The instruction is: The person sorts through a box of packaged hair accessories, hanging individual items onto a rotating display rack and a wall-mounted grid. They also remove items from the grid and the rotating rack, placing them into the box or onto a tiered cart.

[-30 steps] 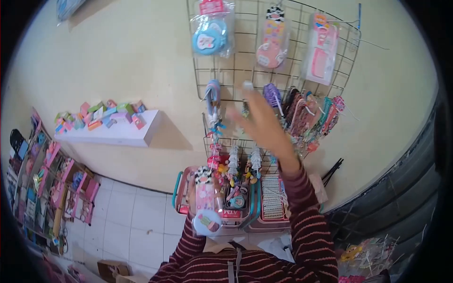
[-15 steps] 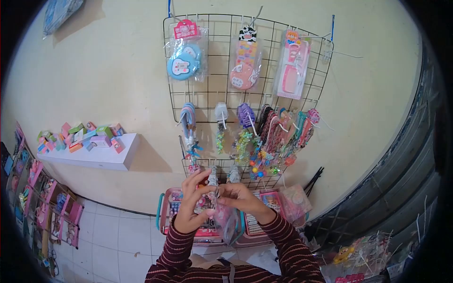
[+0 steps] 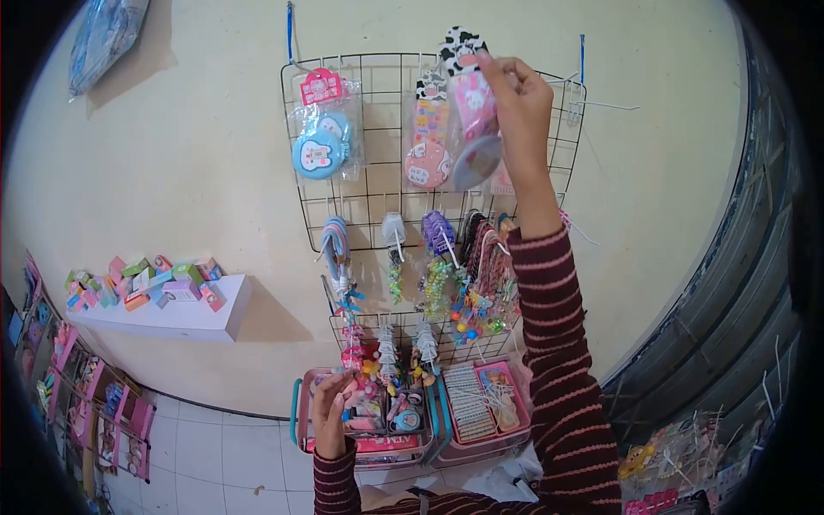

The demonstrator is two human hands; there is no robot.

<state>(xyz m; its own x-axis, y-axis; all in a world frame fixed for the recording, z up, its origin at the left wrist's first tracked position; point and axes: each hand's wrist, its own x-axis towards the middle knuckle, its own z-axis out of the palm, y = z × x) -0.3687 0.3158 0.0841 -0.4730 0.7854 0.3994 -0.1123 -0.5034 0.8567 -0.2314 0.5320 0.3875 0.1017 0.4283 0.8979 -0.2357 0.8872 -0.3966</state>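
Note:
Raised to the top of the wire rack [image 3: 378, 60], my right hand [image 3: 525, 99] pinches a bagged pink item with a cow-print header card [image 3: 464, 51]. The package [image 3: 477, 129] hangs from its fingers in front of the rack, right of another cow-print package [image 3: 428, 142]. My left hand [image 3: 331, 412] is low, over the left edge of a tray of small goods [image 3: 360, 468], fingers loosely bent with nothing visible in them. Blue bunny packages [image 3: 321, 150] hang at the upper left of the rack.
Straps [image 3: 336, 240], purple coils [image 3: 438, 232] and beaded cords hang from lower hooks. A white wall shelf [image 3: 163, 318] with small boxes is at left. A second basket [image 3: 481, 433] stands by the tray. Bagged goods [image 3: 678, 455] lie at lower right, beside a dark shutter [image 3: 704, 309].
My hands have separated. My right hand has risen to the rack's top with the package; my left hand has dropped and moved slightly left. The view has shifted upward.

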